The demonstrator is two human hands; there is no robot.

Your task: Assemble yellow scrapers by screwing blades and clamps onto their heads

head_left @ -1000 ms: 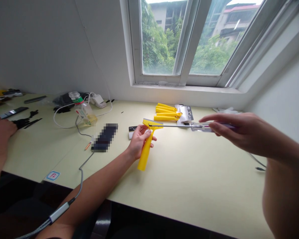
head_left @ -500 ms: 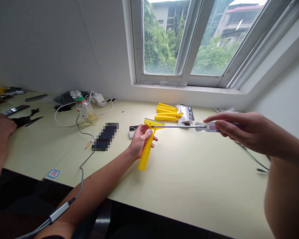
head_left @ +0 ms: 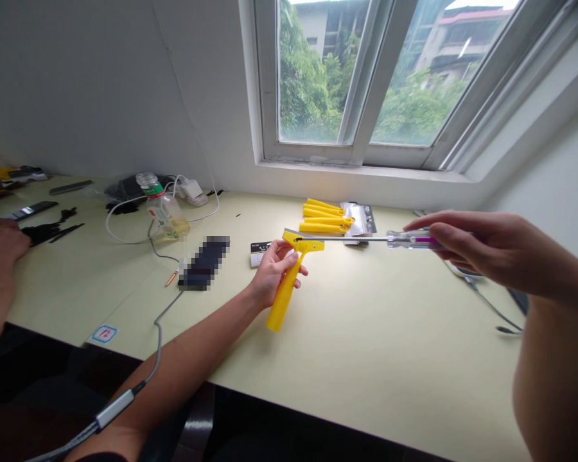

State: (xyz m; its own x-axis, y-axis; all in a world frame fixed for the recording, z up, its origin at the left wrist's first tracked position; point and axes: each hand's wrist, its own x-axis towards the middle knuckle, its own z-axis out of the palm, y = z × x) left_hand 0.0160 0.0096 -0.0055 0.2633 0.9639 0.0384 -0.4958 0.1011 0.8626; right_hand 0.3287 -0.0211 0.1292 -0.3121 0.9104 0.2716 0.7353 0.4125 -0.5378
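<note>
A yellow scraper [head_left: 286,290] with a grey blade edge along its head is held tilted above the table by my left hand [head_left: 272,271]. My left fingers close around its neck, just under the head. My right hand [head_left: 481,250] grips the clear handle of a screwdriver [head_left: 347,239], whose long metal shaft points left. The screwdriver's tip meets the left part of the scraper head, by a screw. A second screw shows at the right of the head. Behind my left hand lies a small black-and-white card box [head_left: 259,254], partly covered by the fingers.
Several yellow handles [head_left: 324,227] lie by the window beside a clear plastic packet [head_left: 362,219]. A bottle [head_left: 166,212], white charger [head_left: 192,191], cables and a dark pixelated phone-like object [head_left: 205,263] are to the left. Another person's hand [head_left: 2,250] rests at far left.
My right hand and the screwdriver have shifted slightly right and up. The scraper head has tilted and moved a little right, uncovering its right-hand screw.
</note>
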